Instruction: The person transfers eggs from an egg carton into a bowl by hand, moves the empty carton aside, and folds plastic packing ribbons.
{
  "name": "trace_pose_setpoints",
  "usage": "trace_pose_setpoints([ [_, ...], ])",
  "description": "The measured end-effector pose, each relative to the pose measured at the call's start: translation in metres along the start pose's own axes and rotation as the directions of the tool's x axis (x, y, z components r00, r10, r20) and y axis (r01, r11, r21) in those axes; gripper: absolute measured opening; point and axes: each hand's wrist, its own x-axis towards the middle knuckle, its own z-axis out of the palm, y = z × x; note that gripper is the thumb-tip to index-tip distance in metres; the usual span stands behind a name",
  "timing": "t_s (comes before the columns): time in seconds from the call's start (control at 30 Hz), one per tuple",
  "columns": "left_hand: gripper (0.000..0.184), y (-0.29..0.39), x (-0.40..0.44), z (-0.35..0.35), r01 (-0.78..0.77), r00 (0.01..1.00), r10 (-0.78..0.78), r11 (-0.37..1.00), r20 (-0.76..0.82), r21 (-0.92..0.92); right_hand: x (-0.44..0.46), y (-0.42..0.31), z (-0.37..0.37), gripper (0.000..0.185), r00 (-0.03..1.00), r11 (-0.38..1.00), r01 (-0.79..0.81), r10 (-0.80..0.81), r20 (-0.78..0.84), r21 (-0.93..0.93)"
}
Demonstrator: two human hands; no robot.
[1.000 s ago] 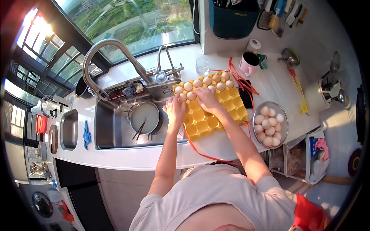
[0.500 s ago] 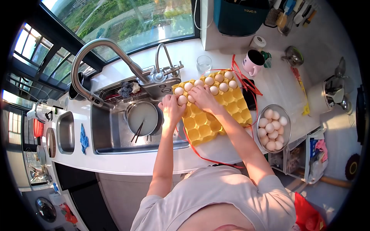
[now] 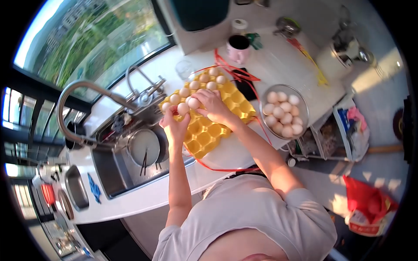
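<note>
Since half a second earlier, two smooth pale eggs appear to have been raised from the second row of the yellow moulded egg tray (image 3: 204, 138); the view has also been turned, so that the tray is shown further left and a red-and-white bag (image 3: 365, 202) is more fully revealed at lower right. The first egg (image 3: 183, 109) is pinched between the thumb and fingers of the left hand (image 3: 175, 128), and the second egg (image 3: 194, 103) is held at the fingertips of the right hand (image 3: 213, 106). The hands are kept apart, just beside each other, above the tray's left half.

Six eggs are counted in the tray's back row, and at least two are seen behind the right hand in the next row; others may be hidden. About thirteen are visible in the round grey-rimmed bowl (image 3: 304, 108). One pink mug (image 3: 238, 51) is seen behind.

The tray is set on the white countertop (image 3: 228, 152), its left edge close to the steel sink (image 3: 114, 167). Bare counter is left in front of the tray and between mug and bowl; a narrow gap is left between bowl and tray, crossed by thin red strapping (image 3: 263, 127)
</note>
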Motion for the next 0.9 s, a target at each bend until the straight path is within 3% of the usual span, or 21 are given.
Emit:
trace_pose_setpoints([
  [0.1,0.036,0.045,-0.008,0.024,-0.078,0.996,0.086,0.98,0.037,-0.184,-0.03,0.0,-0.049,0.048,0.988,1.0,-0.028,0.028,-0.151,-0.001],
  [0.27,0.038,0.105,-0.028,0.088,-0.248,0.92,0.33,0.908,0.211,-0.336,-0.099,0.011,-0.137,0.042,0.934,0.961,-0.247,0.2,-0.298,-0.128],
  [0.33,0.037,0.133,-0.043,0.116,-0.309,0.884,0.398,0.89,0.243,-0.334,-0.124,0.013,-0.171,0.042,0.894,0.931,-0.346,0.288,-0.344,-0.118],
  [0.4,0.036,0.158,-0.056,0.143,-0.308,0.836,0.435,0.876,0.333,-0.37,-0.157,0.036,-0.19,0.04,0.86,0.917,-0.356,0.246,-0.447,-0.179],
  [0.5,0.041,0.19,-0.075,0.172,-0.371,0.758,0.503,0.856,0.416,-0.359,-0.192,0.048,-0.219,0.041,0.806,0.797,-0.532,0.371,-0.462,-0.287],
  [0.6,0.044,0.22,-0.089,0.186,-0.226,0.686,0.41,0.906,0.602,-0.359,-0.214,0.066,-0.234,0.043,0.78,0.736,-0.589,0.409,-0.474,-0.333],
  [0.9,0.042,0.236,-0.114,0.226,-0.345,0.677,0.42,0.906,0.604,-0.243,-0.226,0.099,-0.241,0.045,0.837,0.727,-0.53,0.364,-0.408,-0.438],
])
